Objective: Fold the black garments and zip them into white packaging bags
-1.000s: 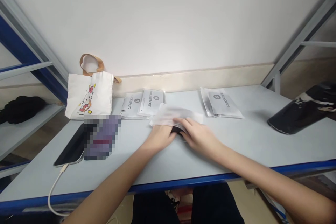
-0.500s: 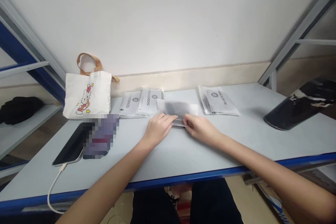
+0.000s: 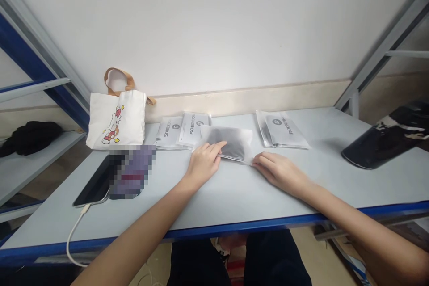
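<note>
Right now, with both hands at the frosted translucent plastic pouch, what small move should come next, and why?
Perhaps slide the right hand along the near edge of the frosted pouch: its fingertips are at the near right corner, the left hand rests on the left side, and whether that edge is sealed is unclear.

Both forearms [image 3: 147, 223] cross the front edge of the table [image 3: 328, 152], with open surface between them; the phone [image 3: 95, 183] obstructs towards the left edge. Along the back edge, the tote bag [image 3: 117, 118] and a pair of packets [image 3: 169, 134] leave only a slim gap, and a frosted pouch [image 3: 234, 140] crowds the pair's right side. A wide lane runs between the lone packet [image 3: 290, 132] and the black bottle [image 3: 372, 145]
</note>
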A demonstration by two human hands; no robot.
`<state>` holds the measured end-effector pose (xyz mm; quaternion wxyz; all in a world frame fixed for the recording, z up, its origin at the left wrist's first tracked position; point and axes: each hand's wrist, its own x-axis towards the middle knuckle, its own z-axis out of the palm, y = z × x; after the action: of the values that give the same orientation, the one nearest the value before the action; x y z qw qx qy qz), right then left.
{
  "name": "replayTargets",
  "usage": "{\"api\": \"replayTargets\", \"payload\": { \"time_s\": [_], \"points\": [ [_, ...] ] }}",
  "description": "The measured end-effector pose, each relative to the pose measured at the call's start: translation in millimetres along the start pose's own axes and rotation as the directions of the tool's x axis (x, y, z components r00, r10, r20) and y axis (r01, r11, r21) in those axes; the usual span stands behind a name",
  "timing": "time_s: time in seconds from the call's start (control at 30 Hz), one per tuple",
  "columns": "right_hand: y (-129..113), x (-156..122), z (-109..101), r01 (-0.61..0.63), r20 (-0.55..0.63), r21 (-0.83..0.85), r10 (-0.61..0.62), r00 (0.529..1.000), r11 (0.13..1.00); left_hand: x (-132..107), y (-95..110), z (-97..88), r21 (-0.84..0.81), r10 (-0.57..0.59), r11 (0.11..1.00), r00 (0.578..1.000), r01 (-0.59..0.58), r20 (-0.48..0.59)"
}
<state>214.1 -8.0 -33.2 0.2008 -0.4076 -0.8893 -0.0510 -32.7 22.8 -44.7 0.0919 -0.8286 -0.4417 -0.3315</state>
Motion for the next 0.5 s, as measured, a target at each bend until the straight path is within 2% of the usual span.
{"api": "replayTargets", "payload": {
  "time_s": [0.1, 0.2, 0.37, 0.43, 0.5],
  "points": [
    [1, 5, -3, 0.010, -0.003, -0.002, -0.010, 1.000, 1.000, 0, 1, -1.4, -0.016, -0.013, 1.000, 1.000, 0.013, 0.013],
    [3, 7, -4, -0.013, 0.042, 0.078, 0.010, 0.999, 0.997, -1, 2, -2.4, -0.054, -0.042, 0.998, 0.999, 0.043, 0.028],
    [3, 5, 8, -0.148, 0.007, 0.246, 0.151, 0.989, 0.958, 0, 4, -1.3, -0.064, -0.085, 0.994, 0.990, 0.093, 0.116],
    [1, 3, 11, -0.169, 0.003, 0.289, 0.176, 0.984, 0.942, 4, 8, -1.3, -0.042, -0.044, 0.998, 0.987, 0.051, 0.151],
    [-1, 2, 11, -0.175, 0.002, 0.308, 0.183, 0.983, 0.935, 11, 13, -1.1, -0.056, 0.084, 0.996, 0.980, -0.075, 0.182]
  ]
}}
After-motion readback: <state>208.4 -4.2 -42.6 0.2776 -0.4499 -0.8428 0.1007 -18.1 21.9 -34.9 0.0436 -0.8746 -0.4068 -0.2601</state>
